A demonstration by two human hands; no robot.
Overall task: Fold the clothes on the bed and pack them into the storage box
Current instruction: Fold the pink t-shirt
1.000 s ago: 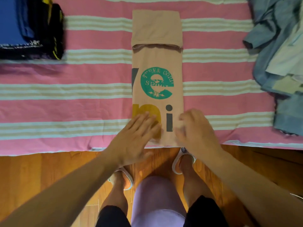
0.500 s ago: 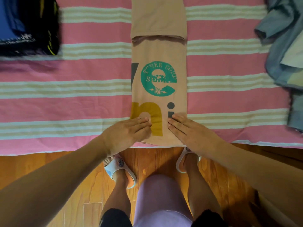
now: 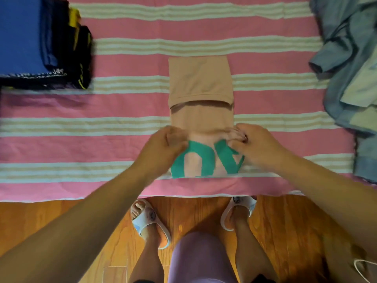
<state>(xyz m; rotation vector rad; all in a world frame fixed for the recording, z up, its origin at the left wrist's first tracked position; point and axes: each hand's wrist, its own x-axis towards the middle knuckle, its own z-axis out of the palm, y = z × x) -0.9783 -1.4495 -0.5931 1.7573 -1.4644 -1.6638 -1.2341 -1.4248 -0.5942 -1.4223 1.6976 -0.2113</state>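
Observation:
A tan T-shirt [image 3: 201, 82] folded into a long strip lies on the pink striped bed cover [image 3: 122, 103]. Its near end is folded up and over, showing green letters on the flap. My left hand [image 3: 163, 146] grips the flap's left corner. My right hand [image 3: 253, 144] pinches the flap's right corner, fingers curled into the cloth. The strip's far end is also folded back, with a dark gap under its edge. No storage box is in view.
A stack of folded clothes [image 3: 40, 43], blue on top and black with yellow below, sits on the bed's far left. A heap of unfolded blue-grey garments [image 3: 350, 74] lies on the right. The bed edge meets a wooden floor [image 3: 61, 217] where my slippered feet stand.
Both hands took hold of the shirt's near end and carried it up and away over the strip, hiding the earlier print and showing green letters on the flap's underside.

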